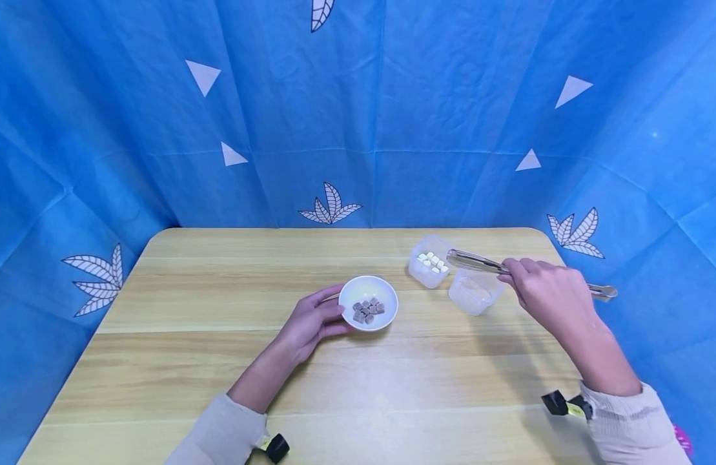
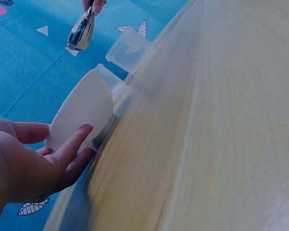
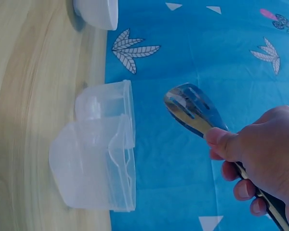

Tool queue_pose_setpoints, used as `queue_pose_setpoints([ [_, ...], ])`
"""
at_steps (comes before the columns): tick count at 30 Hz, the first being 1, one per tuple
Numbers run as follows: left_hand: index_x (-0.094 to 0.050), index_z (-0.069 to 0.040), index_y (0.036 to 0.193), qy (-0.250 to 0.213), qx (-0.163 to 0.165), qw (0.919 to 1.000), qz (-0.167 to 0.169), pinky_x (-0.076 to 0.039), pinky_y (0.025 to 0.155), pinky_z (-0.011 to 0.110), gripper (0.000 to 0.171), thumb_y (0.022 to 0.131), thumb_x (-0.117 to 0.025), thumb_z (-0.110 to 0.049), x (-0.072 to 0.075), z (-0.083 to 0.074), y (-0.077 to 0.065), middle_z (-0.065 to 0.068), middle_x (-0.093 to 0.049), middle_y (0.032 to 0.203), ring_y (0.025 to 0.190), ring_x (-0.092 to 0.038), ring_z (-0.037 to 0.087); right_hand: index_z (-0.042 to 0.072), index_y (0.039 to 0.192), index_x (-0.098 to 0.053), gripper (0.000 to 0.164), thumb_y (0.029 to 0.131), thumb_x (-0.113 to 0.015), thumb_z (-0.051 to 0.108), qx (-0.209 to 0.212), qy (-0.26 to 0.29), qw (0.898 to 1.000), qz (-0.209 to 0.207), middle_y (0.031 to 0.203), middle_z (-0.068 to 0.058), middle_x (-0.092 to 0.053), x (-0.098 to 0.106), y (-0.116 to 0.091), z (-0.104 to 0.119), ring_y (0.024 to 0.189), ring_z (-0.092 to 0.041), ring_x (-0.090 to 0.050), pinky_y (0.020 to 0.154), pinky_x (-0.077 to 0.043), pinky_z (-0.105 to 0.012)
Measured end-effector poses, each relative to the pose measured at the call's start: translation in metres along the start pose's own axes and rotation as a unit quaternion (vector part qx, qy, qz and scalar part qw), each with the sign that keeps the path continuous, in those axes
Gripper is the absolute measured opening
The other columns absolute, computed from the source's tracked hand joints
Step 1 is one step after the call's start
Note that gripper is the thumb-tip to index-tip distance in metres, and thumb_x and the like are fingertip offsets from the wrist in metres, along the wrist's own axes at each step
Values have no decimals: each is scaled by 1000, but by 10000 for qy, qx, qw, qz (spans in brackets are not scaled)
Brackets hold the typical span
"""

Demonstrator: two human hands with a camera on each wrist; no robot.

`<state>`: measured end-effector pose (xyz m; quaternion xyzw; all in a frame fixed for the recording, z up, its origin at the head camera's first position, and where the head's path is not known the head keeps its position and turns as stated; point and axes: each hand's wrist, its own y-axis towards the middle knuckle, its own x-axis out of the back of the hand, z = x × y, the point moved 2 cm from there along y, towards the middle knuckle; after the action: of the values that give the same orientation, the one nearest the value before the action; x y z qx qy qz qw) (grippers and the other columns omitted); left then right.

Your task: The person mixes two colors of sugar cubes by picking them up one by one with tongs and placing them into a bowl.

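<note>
Behind our bare left hand (image 1: pixel 312 321), we are wearing an off-white left sleeve (image 1: pixel 221 434) with a black left camera (image 1: pixel 277 448) showing a yellow marking (image 1: pixel 266 444). Behind our bare right hand (image 1: pixel 548 294), we are wearing a matching wrinkled right sleeve (image 1: pixel 631 420), its blocky black right camera (image 1: pixel 554 402) showing a yellow label (image 1: pixel 576 410).

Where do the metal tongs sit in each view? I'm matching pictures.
Head: tongs right of centre, in the right hand.
Left wrist: tongs near the top, left of centre.
Right wrist: tongs right of centre, running toward lower right.
Shared landmark: white bowl, near centre in head, left of centre in left wrist, at right wrist's top edge.
</note>
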<state>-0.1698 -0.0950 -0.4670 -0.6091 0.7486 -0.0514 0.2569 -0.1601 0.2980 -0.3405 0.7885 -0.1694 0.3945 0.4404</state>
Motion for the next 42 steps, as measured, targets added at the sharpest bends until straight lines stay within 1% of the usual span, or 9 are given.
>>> queue_pose_setpoints([
  [5, -47, -9, 154, 11, 10, 10000, -15, -66, 94, 43, 57, 99, -58, 1, 1, 0, 0, 27, -55, 149, 123, -67, 35, 4, 88, -66, 50, 113, -39, 37, 49, 40, 10000, -72, 55, -4, -53, -4, 3, 7, 40, -17, -40, 34, -16, -26],
  [13, -49, -11, 153, 6, 39, 10000, -72, -66, 93, 44, 56, 99, -58, 1, 0, 0, 0, 25, -57, 148, 122, -68, 33, 4, 88, -65, 60, 115, -27, 42, 210, 44, 9998, 22, 56, -3, -50, -10, 9, 23, 42, -14, -38, 36, -12, -23],
  [22, -48, -10, 154, 53, 13, 10000, -32, -66, 94, 44, 56, 100, -57, 0, 0, 0, -1, 25, -55, 149, 124, -67, 34, 7, 84, -58, 56, 114, -26, 42, 516, 56, 9986, 15, 56, 1, -46, -15, 19, 43, 43, -10, -31, 38, -6, -22],
  [26, -49, -11, 153, 80, 23, 10000, -15, -66, 94, 43, 55, 100, -57, 0, 0, -1, -1, 25, -55, 150, 124, -67, 34, 7, 83, -60, 58, 115, -26, 41, 633, 95, 9979, 22, 56, 1, -46, -17, 24, 51, 43, -11, -34, 36, -9, -23],
  [29, -49, -11, 153, 87, 9, 10000, 5, -66, 95, 43, 54, 100, -57, -1, 0, -1, -1, 25, -55, 150, 125, -66, 34, 7, 83, -61, 59, 115, -26, 41, 708, 147, 9974, -25, 56, 0, -49, -19, 26, 56, 43, -14, -42, 32, -15, -25],
  [32, -49, -11, 153, 85, -4, 10000, 13, -66, 95, 44, 54, 101, -57, -1, 0, -1, 0, 26, -55, 150, 127, -65, 36, 6, 85, -63, 57, 114, -28, 41, 770, 237, 9967, 6, 57, 0, -53, -22, 28, 61, 45, -16, -48, 30, -21, -27],
  [35, -49, -11, 153, 94, -7, 10000, 13, -66, 96, 44, 54, 101, -57, -1, 1, -1, -1, 26, -55, 150, 128, -65, 36, 6, 87, -65, 51, 113, -35, 39, 827, 318, 9960, 108, 58, 0, -54, -24, 30, 66, 47, -16, -50, 30, -25, -28],
  [39, -49, -12, 153, 94, 20, 10000, -15, -66, 95, 44, 54, 100, -57, -1, 1, -1, -1, 25, -55, 150, 127, -65, 36, 5, 88, -65, 34, 104, -55, 34, 926, 326, 9950, 180, 59, 0, -55, -25, 33, 71, 47, -16, -50, 32, -29, -27],
  [42, -50, -12, 153, 96, 23, 9999, -27, -66, 95, 43, 54, 100, -57, 0, 1, -1, -1, 25, -56, 150, 126, -66, 35, 6, 89, -66, 27, 95, -66, 32, 938, 292, 9949, 231, 61, 0, -58, -27, 34, 74, 48, -16, -53, 32, -32, -27],
])
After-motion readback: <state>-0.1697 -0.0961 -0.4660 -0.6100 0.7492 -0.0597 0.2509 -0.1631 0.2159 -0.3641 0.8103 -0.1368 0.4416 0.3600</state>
